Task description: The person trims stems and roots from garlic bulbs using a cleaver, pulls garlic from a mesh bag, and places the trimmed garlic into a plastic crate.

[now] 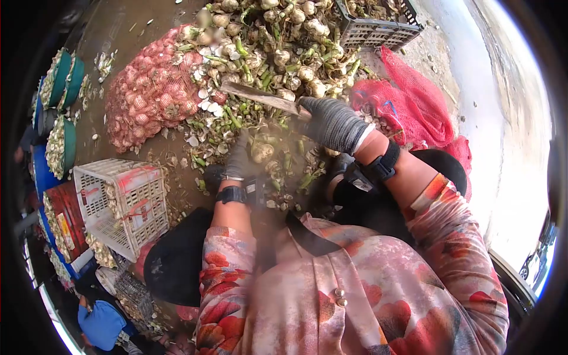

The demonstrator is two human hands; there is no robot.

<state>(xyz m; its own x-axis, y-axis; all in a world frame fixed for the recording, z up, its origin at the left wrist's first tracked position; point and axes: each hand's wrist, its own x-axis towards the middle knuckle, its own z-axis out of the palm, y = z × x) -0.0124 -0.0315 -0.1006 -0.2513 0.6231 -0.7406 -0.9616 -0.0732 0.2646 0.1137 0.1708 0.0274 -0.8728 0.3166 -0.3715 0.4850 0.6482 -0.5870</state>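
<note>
My right hand (334, 123), in a grey knitted glove, is closed around the handle of a knife (260, 97). Its long, dirty blade points left across the garlic pile (296, 50). Lower and to the left, my left hand (238, 157), also gloved, appears closed on a garlic bulb (262, 152); a smear on the picture blurs its fingers. Cut stems and loose garlic skins (234, 115) lie around and below both hands.
A red net sack full of garlic (151, 89) stands left of the pile. Red netting (405, 100) lies on the right. A black crate (381, 29) is at the back, a white crate (124, 201) at left. Beyond are green tubs (69, 145) and a person in blue (102, 324).
</note>
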